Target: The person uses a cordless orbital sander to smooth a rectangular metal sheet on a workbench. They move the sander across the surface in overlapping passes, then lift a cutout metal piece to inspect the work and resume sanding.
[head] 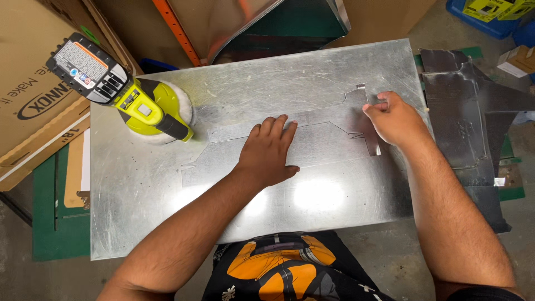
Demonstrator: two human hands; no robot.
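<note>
A cut sheet-metal template (290,146) is held on a galvanized sheet (167,206).
Left hand (269,151) is pressed flat and open; right hand (394,118) is pinched on its notched end, where sharp edges could cut.

Both bare forearms reach forward from the lower edge of the view. The left hand (268,151) lies flat, palm down, fingers straight and close together, thumb spread to the side. The right hand (393,118) is curled, knuckles up, fingertips pinched together at its far left.
</note>
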